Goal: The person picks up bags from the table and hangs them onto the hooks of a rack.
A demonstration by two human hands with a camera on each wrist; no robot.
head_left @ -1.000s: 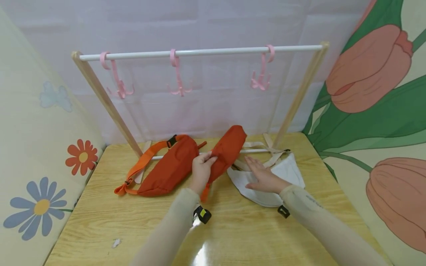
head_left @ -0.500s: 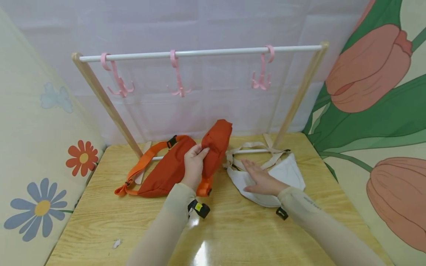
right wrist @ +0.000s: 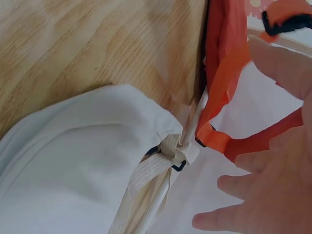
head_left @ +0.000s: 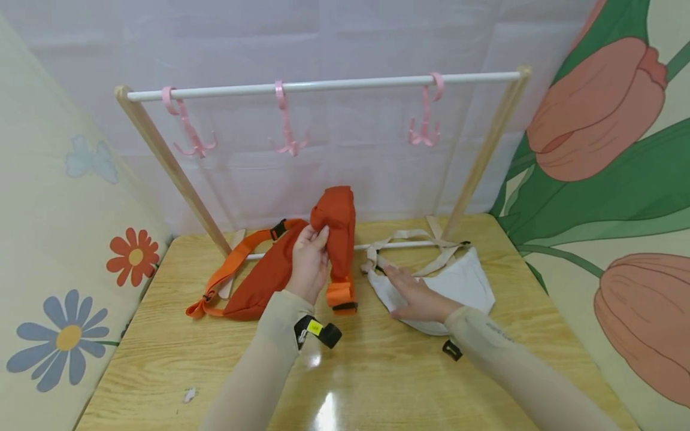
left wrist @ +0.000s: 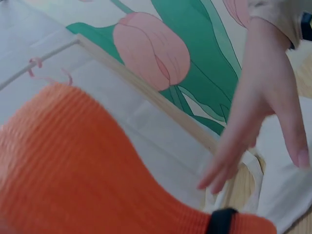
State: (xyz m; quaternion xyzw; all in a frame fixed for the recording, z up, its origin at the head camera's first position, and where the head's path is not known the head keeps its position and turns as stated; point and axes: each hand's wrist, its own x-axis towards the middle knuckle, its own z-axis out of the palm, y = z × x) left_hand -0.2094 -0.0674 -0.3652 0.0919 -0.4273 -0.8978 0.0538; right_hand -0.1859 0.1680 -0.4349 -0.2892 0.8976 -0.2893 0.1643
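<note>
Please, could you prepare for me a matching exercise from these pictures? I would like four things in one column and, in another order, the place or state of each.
Things:
1. left hand
2. right hand
3. white bag
4. pink hooks

Places and states:
A. hang from the white bar
B. has straight fingers and holds nothing
C. grips an orange bag
D. lies on the table

Pairs: 1-C, 2-B, 3-D, 4-A
</note>
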